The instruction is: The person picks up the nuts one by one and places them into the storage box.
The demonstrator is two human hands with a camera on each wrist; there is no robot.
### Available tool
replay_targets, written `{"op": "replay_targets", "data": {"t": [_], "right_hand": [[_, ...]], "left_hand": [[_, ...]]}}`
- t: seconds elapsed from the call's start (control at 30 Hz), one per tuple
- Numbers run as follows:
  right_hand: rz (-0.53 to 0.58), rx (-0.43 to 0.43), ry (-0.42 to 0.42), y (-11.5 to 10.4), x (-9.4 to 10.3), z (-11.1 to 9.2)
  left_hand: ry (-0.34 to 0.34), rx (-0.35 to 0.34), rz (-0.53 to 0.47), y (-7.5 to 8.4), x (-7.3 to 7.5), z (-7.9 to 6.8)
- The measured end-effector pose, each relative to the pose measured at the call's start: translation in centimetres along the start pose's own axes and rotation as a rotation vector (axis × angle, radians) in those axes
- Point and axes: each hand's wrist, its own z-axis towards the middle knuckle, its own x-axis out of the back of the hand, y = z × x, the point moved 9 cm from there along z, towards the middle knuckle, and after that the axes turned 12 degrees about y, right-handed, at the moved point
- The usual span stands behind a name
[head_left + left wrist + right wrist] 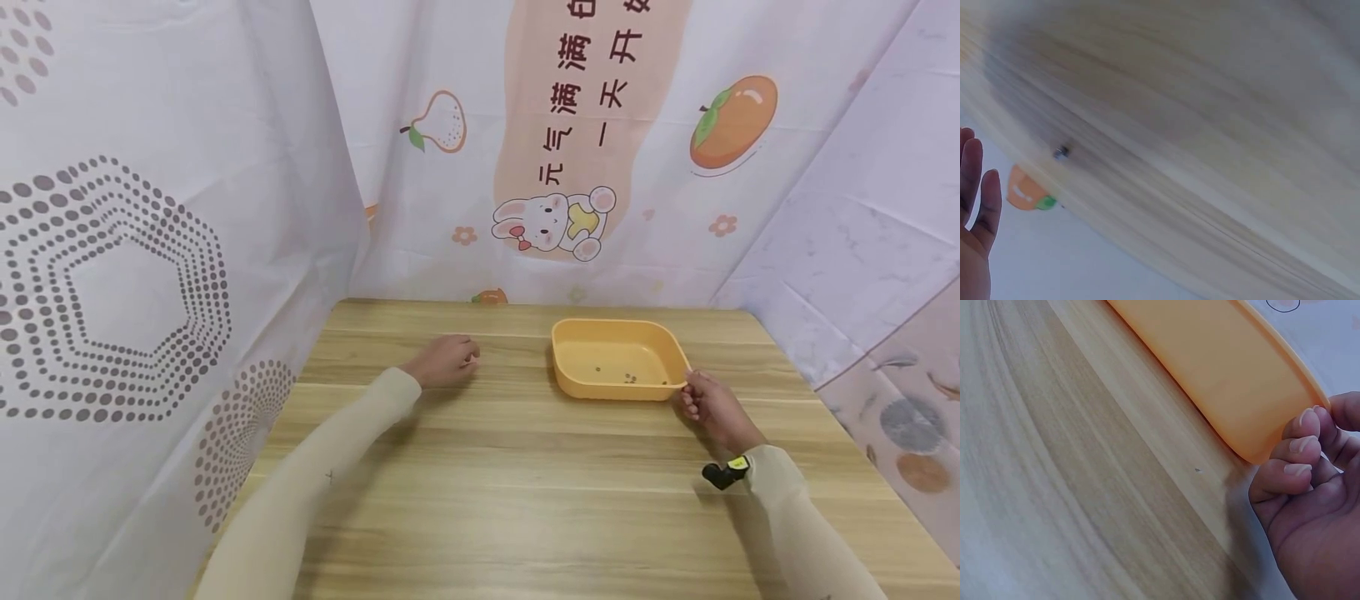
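Note:
An orange-yellow plastic tray (592,390) stands on the wooden table with several tiny dark pieces (630,379) on its floor. My right hand (716,410) pinches the tray's near right corner at the rim, its other fingers curled against the outer wall. Off to the tray's left, my left hand (447,362) hovers low over the table, its fingers bent slightly and holding nothing visible. In the left wrist view, a small metal piece, like a nut (1061,152), lies on the wood near those fingers (990,203).
A printed curtain (450,217) hangs behind the table's far edge, with more curtains at the left and right. A black strap end with a yellow label (726,473) sticks out from the right wrist. A tiny speck (1197,469) shows on the wood beside the tray.

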Motion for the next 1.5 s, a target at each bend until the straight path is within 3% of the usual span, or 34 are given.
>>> {"op": "replay_targets", "data": {"t": [0.57, 0.8, 1.13, 1.5], "right_hand": [[0.030, -0.035, 0.020, 0.9, 0.8, 0.8], [0.008, -0.043, 0.016, 0.8, 0.7, 0.9], [0.019, -0.033, -0.011, 0.2, 0.3, 0.5], [0.006, -0.041, -0.005, -0.1, -0.2, 0.0]], "left_hand": [[-0.121, 0.115, 0.022, -2.7, 1.0, -3.9], [-0.094, 0.132, 0.004, -2.8, 1.3, -4.6], [-0.071, 0.203, 0.029, -4.4, 1.9, -5.8], [-0.071, 0.177, 0.059, -4.5, 1.6, -5.9]]}}
